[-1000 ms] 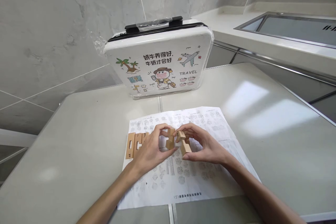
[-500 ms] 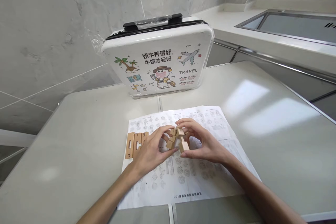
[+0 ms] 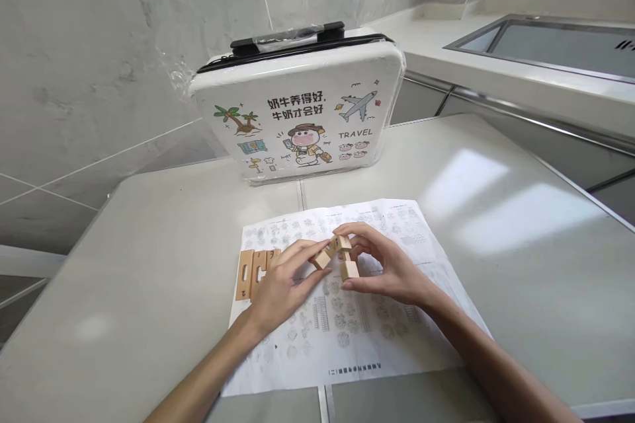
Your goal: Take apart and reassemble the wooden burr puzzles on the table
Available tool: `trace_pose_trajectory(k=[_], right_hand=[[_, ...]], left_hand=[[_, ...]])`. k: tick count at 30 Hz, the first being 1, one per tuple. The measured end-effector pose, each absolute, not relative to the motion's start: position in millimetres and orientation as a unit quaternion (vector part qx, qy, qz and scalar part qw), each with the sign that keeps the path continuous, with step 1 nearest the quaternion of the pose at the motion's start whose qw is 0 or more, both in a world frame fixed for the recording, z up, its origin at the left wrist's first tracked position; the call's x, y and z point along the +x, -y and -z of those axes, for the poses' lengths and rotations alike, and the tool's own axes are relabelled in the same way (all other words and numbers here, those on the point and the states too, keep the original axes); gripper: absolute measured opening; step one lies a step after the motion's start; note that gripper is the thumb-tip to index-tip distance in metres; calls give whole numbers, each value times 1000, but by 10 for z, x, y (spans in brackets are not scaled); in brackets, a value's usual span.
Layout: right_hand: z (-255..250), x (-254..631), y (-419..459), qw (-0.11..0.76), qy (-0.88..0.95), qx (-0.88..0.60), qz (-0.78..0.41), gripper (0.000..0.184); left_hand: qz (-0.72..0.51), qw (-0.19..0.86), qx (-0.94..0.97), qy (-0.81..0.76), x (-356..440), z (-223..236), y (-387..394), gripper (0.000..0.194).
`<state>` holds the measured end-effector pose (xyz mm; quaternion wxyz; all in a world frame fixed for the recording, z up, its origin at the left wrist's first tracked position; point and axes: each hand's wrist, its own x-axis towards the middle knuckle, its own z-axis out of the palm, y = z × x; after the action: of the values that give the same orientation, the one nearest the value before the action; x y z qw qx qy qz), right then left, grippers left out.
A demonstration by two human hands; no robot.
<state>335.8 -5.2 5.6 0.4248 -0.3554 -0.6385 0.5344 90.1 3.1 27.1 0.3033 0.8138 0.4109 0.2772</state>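
My left hand (image 3: 285,277) pinches a notched wooden puzzle block (image 3: 322,259), tilted, between thumb and fingers. Close beside it, my right hand (image 3: 380,261) grips another notched wooden puzzle block (image 3: 349,269) with a dark mark on its upper end. The two blocks are held above a printed sheet (image 3: 357,357) and almost meet; whether they touch I cannot tell. Left of my left hand, several numbered wooden puzzle blocks (image 3: 245,287) lie side by side on the sheet, the rightmost partly hidden by my fingers.
A white suitcase (image 3: 238,168) in clear plastic wrap stands upright at the back of the grey table (image 3: 163,264), against the tiled wall (image 3: 89,46). At the right, a counter (image 3: 446,69) with a glass-topped inset runs along the wall. A seam crosses the table under the sheet.
My left hand has turned its block from near upright to tilted. My right hand has raised and rotated its block slightly. The blocks lying on the sheet stay put.
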Motion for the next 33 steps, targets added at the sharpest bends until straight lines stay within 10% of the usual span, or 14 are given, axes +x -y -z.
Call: trace_pose_trajectory(k=[33], right_hand=[[8,3254,113,434,763,-398,-264,72]], left_hand=[[-257,395,745,-473,1009,-236,98,47]])
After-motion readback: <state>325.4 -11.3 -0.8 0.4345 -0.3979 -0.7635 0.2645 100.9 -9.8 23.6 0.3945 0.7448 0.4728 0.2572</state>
